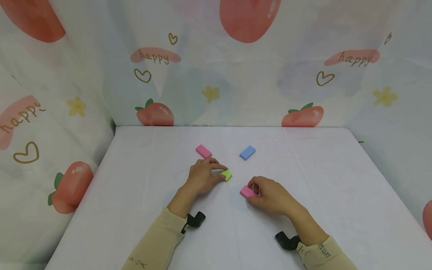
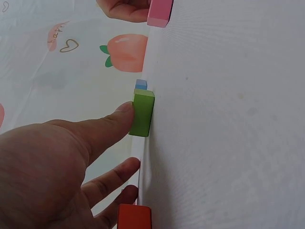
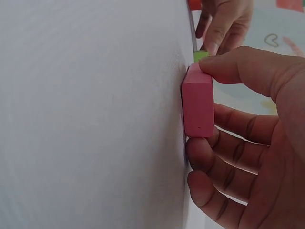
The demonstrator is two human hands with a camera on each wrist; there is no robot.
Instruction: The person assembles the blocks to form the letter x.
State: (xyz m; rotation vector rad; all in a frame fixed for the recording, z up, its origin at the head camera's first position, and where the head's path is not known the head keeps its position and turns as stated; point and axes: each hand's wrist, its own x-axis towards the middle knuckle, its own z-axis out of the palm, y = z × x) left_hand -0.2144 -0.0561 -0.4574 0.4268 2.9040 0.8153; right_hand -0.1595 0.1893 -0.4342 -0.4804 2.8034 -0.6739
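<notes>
My left hand (image 1: pixel 216 170) lies on the white table, one straight digit touching the side of a small green block (image 1: pixel 227 175). The wrist view shows that digit against the green block (image 2: pixel 142 114) and a red block (image 2: pixel 134 217) by the lower fingers. My right hand (image 1: pixel 254 192) pinches a pink block (image 1: pixel 247 192) between thumb and fingers; the block (image 3: pixel 198 102) still sits flat on the table. A second pink block (image 1: pixel 203 151) and a blue block (image 1: pixel 247 152) lie farther back, untouched.
The white table (image 1: pixel 303 157) is walled at the back and on both sides by a cloth printed with peaches and hearts (image 1: pixel 155 112). Bare tabletop stretches to the left and right of the hands.
</notes>
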